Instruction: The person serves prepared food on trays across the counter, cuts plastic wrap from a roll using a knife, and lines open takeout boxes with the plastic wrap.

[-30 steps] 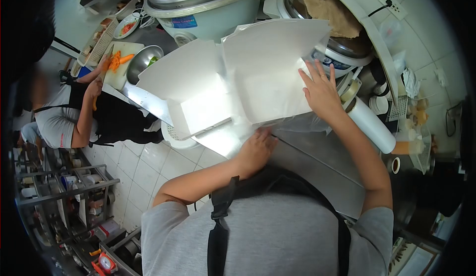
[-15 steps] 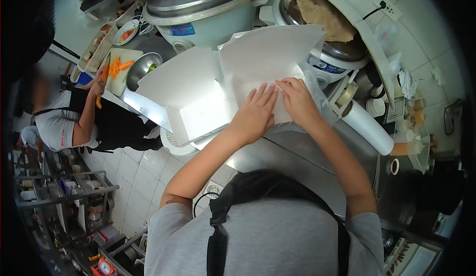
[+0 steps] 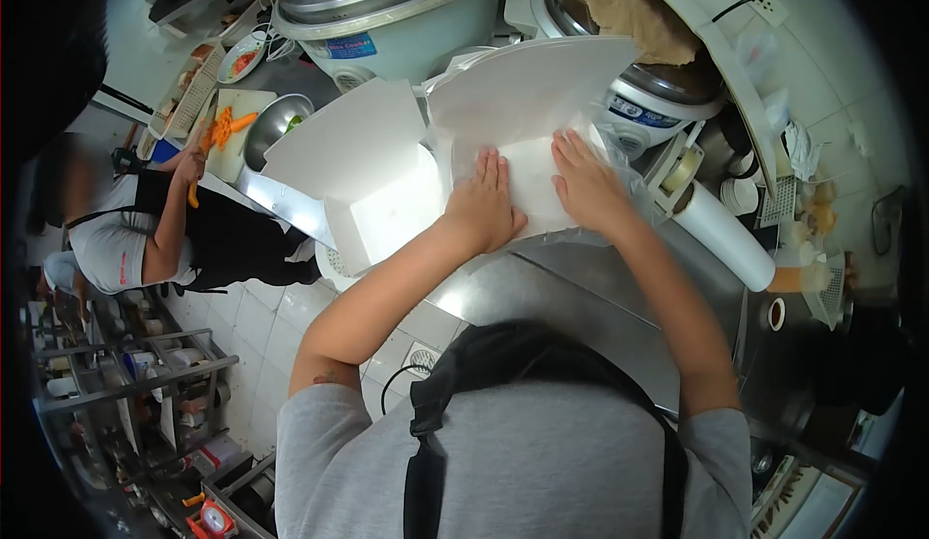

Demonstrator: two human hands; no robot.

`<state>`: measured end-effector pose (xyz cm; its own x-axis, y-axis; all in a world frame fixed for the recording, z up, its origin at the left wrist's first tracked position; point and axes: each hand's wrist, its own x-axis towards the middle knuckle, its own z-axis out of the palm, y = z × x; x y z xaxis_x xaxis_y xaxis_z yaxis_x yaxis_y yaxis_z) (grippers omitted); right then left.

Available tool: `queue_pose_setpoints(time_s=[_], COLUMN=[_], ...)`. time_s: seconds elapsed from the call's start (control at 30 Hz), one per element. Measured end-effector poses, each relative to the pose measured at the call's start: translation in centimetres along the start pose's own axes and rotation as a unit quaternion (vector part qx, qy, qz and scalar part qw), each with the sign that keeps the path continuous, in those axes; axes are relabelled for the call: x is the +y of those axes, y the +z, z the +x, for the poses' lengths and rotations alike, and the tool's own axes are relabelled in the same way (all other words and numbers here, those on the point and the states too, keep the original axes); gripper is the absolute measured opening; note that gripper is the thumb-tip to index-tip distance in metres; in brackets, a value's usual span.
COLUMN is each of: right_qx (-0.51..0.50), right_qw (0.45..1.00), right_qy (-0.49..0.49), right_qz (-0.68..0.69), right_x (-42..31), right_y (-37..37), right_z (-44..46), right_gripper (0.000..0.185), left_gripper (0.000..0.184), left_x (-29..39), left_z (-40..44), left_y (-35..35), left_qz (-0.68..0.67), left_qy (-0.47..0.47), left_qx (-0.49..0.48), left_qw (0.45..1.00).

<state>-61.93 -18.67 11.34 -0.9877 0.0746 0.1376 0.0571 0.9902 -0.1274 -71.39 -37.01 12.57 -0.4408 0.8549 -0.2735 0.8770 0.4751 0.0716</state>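
Note:
Two white paper food boxes stand with their lids up in front of me. My left hand (image 3: 484, 205) lies in the right-hand box (image 3: 532, 164), fingers stretched out toward its back wall. Beside it, in the same box, my right hand (image 3: 590, 183) is also spread flat against the inside near the right wall. Neither hand grips anything. The left-hand box (image 3: 392, 208) is open and untouched, close to my left forearm. Clear plastic film (image 3: 629, 195) shows around the right-hand box's side.
Behind the boxes stand a large rice cooker (image 3: 397, 41) and a smaller one (image 3: 658, 108). A white roll (image 3: 724, 239) lies at right near a sauce cup (image 3: 776, 314). At left, a co-worker (image 3: 145, 210) holds a knife by chopped carrots (image 3: 225, 128) and a steel bowl (image 3: 276, 128).
My hands have moved apart. The fingertips were close together near the box's middle; now both hands lie flatter and separated, exposing the bottom between them. The view has shifted slightly.

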Motion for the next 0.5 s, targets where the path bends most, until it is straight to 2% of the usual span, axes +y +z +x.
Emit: queue_pose_setpoints(time_s=[0.17,0.37,0.47,0.5], right_qx=[-0.031,-0.125,-0.151,-0.153], right_qw=[0.998,0.988,0.983,0.983], right_qy=[-0.008,0.004,0.014,0.014], right_qz=[-0.053,-0.087,-0.1,-0.1], right_x=[0.8,0.9,0.5,0.4], right_y=[0.8,1.4,1.3,1.3], right_z=[0.5,1.2,1.4,1.4], right_gripper=[0.055,0.062,0.062,0.061], left_gripper=[0.078,0.067,0.063,0.06], left_x=[0.4,1.1,0.6,1.2], left_z=[0.5,0.3,1.5,1.4], left_y=[-0.4,-1.4,0.9,-0.1], left_qz=[0.061,0.031,0.096,0.127], left_qy=[-0.02,-0.016,0.008,-0.008], left_qx=[-0.031,-0.057,-0.02,-0.045], left_qw=[0.997,0.998,0.995,0.991])
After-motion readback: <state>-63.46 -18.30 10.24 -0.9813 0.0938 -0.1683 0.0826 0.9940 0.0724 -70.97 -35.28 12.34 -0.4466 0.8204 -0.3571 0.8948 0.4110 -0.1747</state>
